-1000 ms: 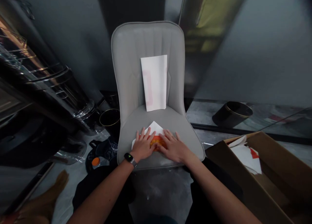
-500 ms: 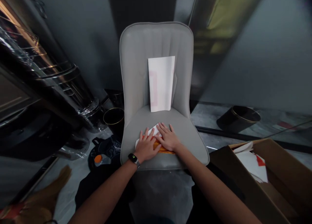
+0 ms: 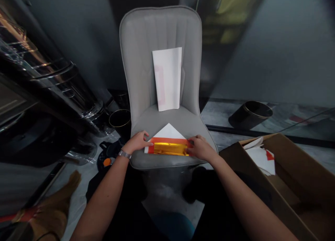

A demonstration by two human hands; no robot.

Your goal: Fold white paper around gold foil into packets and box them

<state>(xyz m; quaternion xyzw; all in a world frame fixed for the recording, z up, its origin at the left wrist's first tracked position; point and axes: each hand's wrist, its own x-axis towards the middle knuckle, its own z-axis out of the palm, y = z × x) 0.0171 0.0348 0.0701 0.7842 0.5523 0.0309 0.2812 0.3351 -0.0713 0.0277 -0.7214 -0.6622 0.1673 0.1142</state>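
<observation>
Presently, the folded paper lies on the near part of the seat of the grey chair, between the two hands. Its white point is directed to the far side, and nearer there is an orange band with shiny gold foil. The left hand is at the left end of the paper; its thumb touches this end, and the forefinger is spread from the thumb, with a gap between them. The right hand touches the right end with bent fingers, but I cannot tell if they are pinching it.

Farther back, a white sheet leans on the backrest, with a pale pink mark on its left side. On the right of the chair, an open carton contains white papers with a red patch. On the left, a black bin stands just beside the chair, and an orange cap is visible nearer.
</observation>
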